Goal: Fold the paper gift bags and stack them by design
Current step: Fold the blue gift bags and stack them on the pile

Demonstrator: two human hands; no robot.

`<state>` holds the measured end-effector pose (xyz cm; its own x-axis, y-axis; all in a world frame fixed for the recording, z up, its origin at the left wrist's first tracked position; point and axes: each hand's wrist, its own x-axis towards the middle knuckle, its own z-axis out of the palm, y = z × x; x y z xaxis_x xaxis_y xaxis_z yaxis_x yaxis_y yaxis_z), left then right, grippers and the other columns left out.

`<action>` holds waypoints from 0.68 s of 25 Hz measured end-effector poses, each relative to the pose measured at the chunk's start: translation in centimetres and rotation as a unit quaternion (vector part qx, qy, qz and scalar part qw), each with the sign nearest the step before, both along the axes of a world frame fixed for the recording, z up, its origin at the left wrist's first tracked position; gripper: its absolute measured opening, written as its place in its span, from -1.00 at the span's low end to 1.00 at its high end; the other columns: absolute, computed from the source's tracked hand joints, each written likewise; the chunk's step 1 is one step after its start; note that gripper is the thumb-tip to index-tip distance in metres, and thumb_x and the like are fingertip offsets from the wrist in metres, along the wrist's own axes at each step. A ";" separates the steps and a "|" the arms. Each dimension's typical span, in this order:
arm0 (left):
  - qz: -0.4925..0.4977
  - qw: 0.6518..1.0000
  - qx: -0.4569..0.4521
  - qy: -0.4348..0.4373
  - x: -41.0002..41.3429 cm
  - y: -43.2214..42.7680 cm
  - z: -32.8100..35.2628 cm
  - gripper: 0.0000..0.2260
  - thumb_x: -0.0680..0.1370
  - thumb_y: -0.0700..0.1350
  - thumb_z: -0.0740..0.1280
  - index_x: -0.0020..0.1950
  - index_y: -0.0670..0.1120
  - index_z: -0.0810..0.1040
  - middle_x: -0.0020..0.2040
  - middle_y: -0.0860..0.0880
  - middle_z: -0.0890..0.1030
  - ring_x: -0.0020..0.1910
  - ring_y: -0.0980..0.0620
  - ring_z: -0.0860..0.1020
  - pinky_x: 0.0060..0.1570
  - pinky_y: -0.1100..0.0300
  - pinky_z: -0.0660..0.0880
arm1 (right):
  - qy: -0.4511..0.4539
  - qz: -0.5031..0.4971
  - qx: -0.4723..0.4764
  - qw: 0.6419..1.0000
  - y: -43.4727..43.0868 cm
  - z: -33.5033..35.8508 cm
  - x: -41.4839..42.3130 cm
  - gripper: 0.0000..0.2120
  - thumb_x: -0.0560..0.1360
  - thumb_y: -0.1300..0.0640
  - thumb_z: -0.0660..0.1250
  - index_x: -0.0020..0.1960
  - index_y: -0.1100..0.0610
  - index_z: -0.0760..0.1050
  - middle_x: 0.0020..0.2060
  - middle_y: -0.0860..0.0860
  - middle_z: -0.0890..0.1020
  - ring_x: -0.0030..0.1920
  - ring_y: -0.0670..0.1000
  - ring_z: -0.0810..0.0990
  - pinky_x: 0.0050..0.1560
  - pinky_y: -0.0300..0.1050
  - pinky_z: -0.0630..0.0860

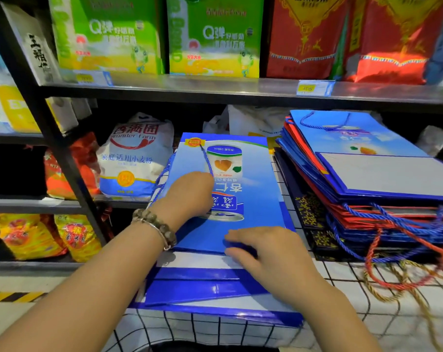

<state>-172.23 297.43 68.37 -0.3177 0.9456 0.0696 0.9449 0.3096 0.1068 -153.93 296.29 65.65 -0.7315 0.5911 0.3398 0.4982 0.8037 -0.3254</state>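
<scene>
A blue paper gift bag (256,174) with a can picture lies flat on the wire surface in front of me, its white and blue bottom flap (202,283) toward me. My left hand (190,194), fingers curled, rests on the bag's middle, beside its blue rope handle (206,158). My right hand (271,252) presses with straight fingers on the fold line where the bottom flap meets the bag. To the right sits a stack of folded bags (367,179), blue and red, with rope handles hanging off its front.
A black wire grid top (362,295) carries the bags. Dark patterned bags (314,219) lie under the stack. A flour sack (136,158) and red and yellow packets sit on shelves to the left. A metal shelf (215,90) with green and red boxes runs above.
</scene>
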 end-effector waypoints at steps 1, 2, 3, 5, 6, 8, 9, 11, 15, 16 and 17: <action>0.005 0.999 0.015 -0.041 0.1 -0.5 0.4 -0.92 0.49 -0.23 0.22 -0.12 -0.18 0.50 -0.14 -0.16 0.54 -0.18 -0.12 0.45 -0.28 0.12 0.33 | 0.027 -0.016 -0.071 0.997 0.4 0.5 0.5 -0.77 0.50 -0.08 0.28 0.11 -0.09 0.58 0.00 -0.17 0.66 -0.02 -0.13 0.59 -0.02 -0.11 0.54; 0.003 0.996 0.033 -0.082 0.2 -1.1 0.7 -0.89 0.47 -0.24 0.21 -0.25 -0.17 0.48 -0.22 -0.15 0.51 -0.22 -0.13 0.43 -0.30 0.11 0.32 | 0.057 -0.030 -0.103 0.993 0.9 0.9 0.8 -0.75 0.51 -0.04 0.30 0.18 -0.09 0.54 0.06 -0.16 0.63 0.00 -0.12 0.58 0.05 -0.08 0.51; -0.013 0.993 0.048 -0.112 0.3 -1.9 1.0 -0.85 0.44 -0.25 0.19 -0.34 -0.15 0.42 -0.27 -0.14 0.48 -0.24 -0.14 0.41 -0.31 0.11 0.30 | 0.073 -0.048 -0.089 0.992 1.7 1.0 1.1 -0.68 0.50 0.01 0.32 0.25 -0.09 0.48 0.13 -0.16 0.58 0.00 -0.12 0.56 0.07 -0.05 0.50; -0.062 0.989 0.051 -0.125 0.6 -3.5 1.7 -0.87 0.39 -0.19 0.14 -0.37 -0.14 0.37 -0.27 -0.10 0.45 -0.21 -0.15 0.41 -0.28 0.07 0.32 | 0.043 -0.050 -0.066 0.996 3.0 1.3 1.1 -0.46 0.47 0.05 0.36 0.40 -0.12 0.27 0.28 -0.16 0.41 0.05 -0.13 0.51 0.09 -0.04 0.48; -0.086 0.987 0.052 -0.126 0.8 -4.1 1.9 -0.87 0.36 -0.16 0.10 -0.35 -0.14 0.39 -0.25 -0.09 0.45 -0.18 -0.14 0.41 -0.24 0.04 0.34 | 0.009 -0.045 -0.077 0.996 3.5 1.4 0.8 -0.37 0.46 0.04 0.38 0.45 -0.12 0.19 0.31 -0.15 0.35 0.10 -0.10 0.48 0.10 -0.05 0.46; -0.102 0.979 0.079 -0.156 1.1 -4.8 2.3 -0.85 0.36 -0.15 0.07 -0.35 -0.08 0.39 -0.27 0.00 0.43 -0.16 -0.11 0.40 -0.18 0.05 0.34 | -0.037 -0.023 -0.086 0.995 4.5 1.2 0.0 -0.44 0.46 0.07 0.38 0.42 -0.04 0.28 0.27 -0.07 0.43 0.15 -0.02 0.48 0.14 -0.08 0.42; -0.092 0.973 0.107 -0.182 1.0 -4.8 2.4 -0.84 0.38 -0.15 0.07 -0.36 -0.04 0.37 -0.28 0.03 0.41 -0.17 -0.09 0.39 -0.18 0.07 0.34 | -0.046 -0.016 -0.070 0.996 5.0 1.0 -0.3 -0.58 0.48 0.11 0.36 0.33 0.02 0.43 0.18 -0.01 0.52 0.14 0.02 0.50 0.12 -0.11 0.41; -0.036 0.961 0.164 -0.221 0.5 -4.5 2.5 -0.82 0.46 -0.22 0.14 -0.31 -0.06 0.42 -0.29 0.03 0.43 -0.17 -0.08 0.41 -0.21 0.11 0.33 | -0.021 -0.006 -0.032 0.999 5.5 1.1 -0.3 -0.80 0.49 0.21 0.33 0.10 0.15 0.60 0.01 0.07 0.63 0.05 0.08 0.56 0.05 -0.15 0.41; 0.019 0.977 0.206 -0.054 0.2 -4.7 2.2 -0.85 0.55 -0.18 0.18 0.05 -0.10 0.50 0.00 -0.07 0.49 0.01 -0.12 0.46 -0.14 0.08 0.33 | 0.160 -0.041 -0.135 0.977 5.2 2.0 0.6 -0.91 0.45 0.31 0.36 -0.12 0.20 0.64 -0.31 0.02 0.63 -0.33 -0.12 0.55 -0.25 -0.37 0.41; -0.011 0.972 0.234 -0.030 0.6 -5.3 1.9 -0.82 0.56 -0.09 0.16 0.09 -0.08 0.50 0.05 -0.07 0.49 0.02 -0.11 0.48 -0.10 0.05 0.37 | 0.203 -0.048 -0.221 0.953 4.9 2.5 0.9 -0.89 0.46 0.32 0.34 -0.17 0.17 0.61 -0.37 0.01 0.61 -0.41 -0.14 0.54 -0.35 -0.38 0.43; -0.055 0.963 0.257 -0.051 1.5 -6.2 1.6 -0.77 0.55 -0.01 0.13 0.05 -0.06 0.51 0.02 -0.05 0.52 -0.02 -0.09 0.49 -0.11 0.03 0.42 | 0.233 -0.049 -0.295 0.925 4.6 2.8 1.1 -0.88 0.46 0.33 0.33 -0.20 0.16 0.57 -0.41 0.02 0.59 -0.45 -0.13 0.54 -0.43 -0.37 0.44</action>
<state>-170.78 291.18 69.99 -0.2485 0.8225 0.5117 0.9451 0.0900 0.3143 -152.81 300.88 68.43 -0.5201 0.8298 0.2024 0.2542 0.3767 -0.8908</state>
